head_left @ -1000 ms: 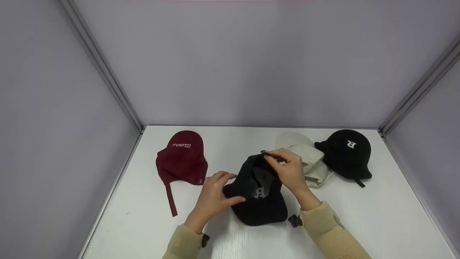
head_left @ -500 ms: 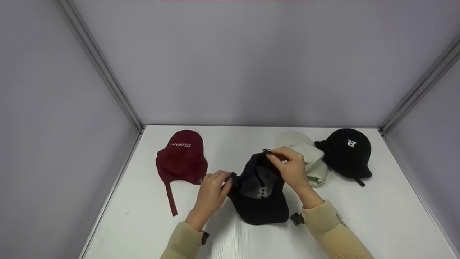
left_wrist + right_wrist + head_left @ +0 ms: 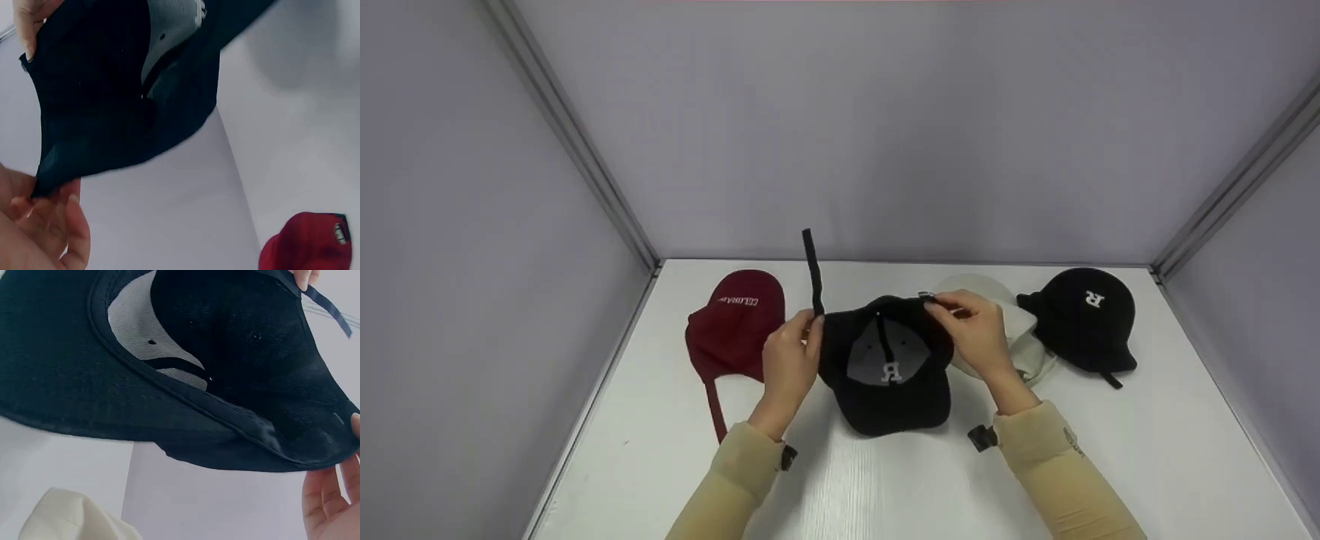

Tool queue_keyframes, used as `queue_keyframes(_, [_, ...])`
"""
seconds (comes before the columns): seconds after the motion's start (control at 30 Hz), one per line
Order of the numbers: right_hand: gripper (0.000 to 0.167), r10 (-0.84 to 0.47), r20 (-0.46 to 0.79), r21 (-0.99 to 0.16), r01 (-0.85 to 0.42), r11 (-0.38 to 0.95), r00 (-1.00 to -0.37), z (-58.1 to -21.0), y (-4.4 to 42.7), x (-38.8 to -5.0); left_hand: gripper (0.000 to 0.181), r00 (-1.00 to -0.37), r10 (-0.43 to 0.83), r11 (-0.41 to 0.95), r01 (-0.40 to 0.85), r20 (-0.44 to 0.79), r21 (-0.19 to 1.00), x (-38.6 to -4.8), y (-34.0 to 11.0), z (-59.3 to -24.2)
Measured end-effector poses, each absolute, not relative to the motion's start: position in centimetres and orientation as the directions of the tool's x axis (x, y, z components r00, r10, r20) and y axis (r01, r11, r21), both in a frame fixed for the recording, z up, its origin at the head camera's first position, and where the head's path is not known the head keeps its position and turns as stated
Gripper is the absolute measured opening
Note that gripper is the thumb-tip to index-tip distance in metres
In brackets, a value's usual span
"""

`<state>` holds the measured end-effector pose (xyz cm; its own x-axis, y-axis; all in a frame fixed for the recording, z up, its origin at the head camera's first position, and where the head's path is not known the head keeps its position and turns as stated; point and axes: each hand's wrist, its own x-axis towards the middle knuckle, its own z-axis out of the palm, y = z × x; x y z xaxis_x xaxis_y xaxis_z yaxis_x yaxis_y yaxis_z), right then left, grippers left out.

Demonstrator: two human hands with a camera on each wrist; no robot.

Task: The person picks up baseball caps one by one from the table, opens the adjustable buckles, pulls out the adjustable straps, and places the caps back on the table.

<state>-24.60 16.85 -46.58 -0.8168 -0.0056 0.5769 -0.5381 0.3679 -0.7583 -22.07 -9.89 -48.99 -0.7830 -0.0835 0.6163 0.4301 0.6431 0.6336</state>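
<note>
Both hands have thumb and fingers drawn together in a pinch, and I have one thing between them. With the left hand (image 3: 791, 360) I hold one rear corner of a dark baseball cap (image 3: 887, 397), right where its strap (image 3: 813, 270) comes out; the strap's loose end stands up above my fingers. With the right hand (image 3: 976, 337) I pinch the opposite rear corner, a small metal buckle (image 3: 927, 295) just beside my fingertips. Between the hands the cap is spread with its inside toward me and its visor pointing down at my side of the white desk (image 3: 1147, 465); I cannot tell whether the visor touches the surface. Grey lining and a pale letter show inside the crown.

Pale yellow sleeves (image 3: 1039, 450) cover both forearms. Just beyond the left hand, and partly hidden by it, I see a dark red cap (image 3: 741, 330) with white lettering, its strap hanging toward me. Behind the right hand lies a crumpled off-white cap (image 3: 1021, 322), partly covered, and next to it on the far right is a black cap with a white R (image 3: 1080, 322). Grey panels (image 3: 840, 135) wall in the desk.
</note>
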Motion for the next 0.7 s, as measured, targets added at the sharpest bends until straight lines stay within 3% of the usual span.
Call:
queue_keyframes(0.37, [0.010,0.051,0.524,-0.793,-0.464,0.395,-0.850,-45.9,16.0,-29.4,0.014,-0.682,-0.187,0.711,0.403,0.707,0.576,-27.1,-9.4,-46.6])
queue_keyframes(0.57, [0.009,0.077,0.503,-0.827,-0.453,0.333,-0.861,-46.7,15.6,-30.9,0.013,-0.587,-0.172,0.736,0.458,0.791,0.499,-28.8,-9.4,-47.4])
queue_keyframes(0.7, [0.008,0.068,0.465,-0.854,-0.427,0.296,-0.883,-48.0,15.7,-30.3,0.010,-0.563,-0.136,0.730,0.499,0.815,0.467,-28.6,-9.7,-48.9])
